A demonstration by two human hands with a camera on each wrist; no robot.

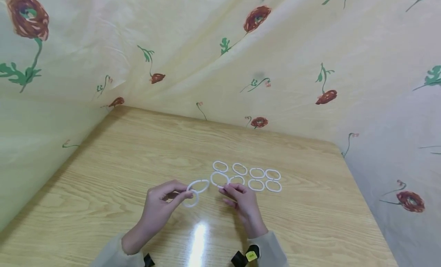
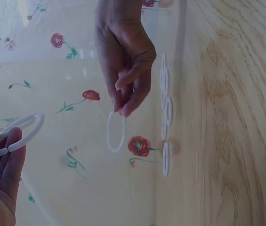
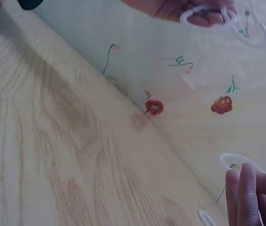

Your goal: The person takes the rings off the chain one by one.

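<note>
My left hand (image 1: 159,203) pinches two white oval plastic chain links, an upper link (image 1: 208,185) and a lower link (image 1: 197,201), which are joined. A small gap shows in the upper link's loop in the left wrist view. To the right, my right hand (image 1: 244,206) holds a single white link (image 1: 211,179) by its edge, between thumb and fingertips, raised above the table. Both hands are close together, with the held links a short way apart. In the right wrist view the joined links (image 3: 203,28) hang at my left fingers.
Several more white links (image 1: 257,168) lie flat on the wooden table (image 1: 144,144) in two rows, just beyond my right hand. A flowered cloth (image 1: 193,48) rises behind the table and along its sides. Light glares off the table's near part.
</note>
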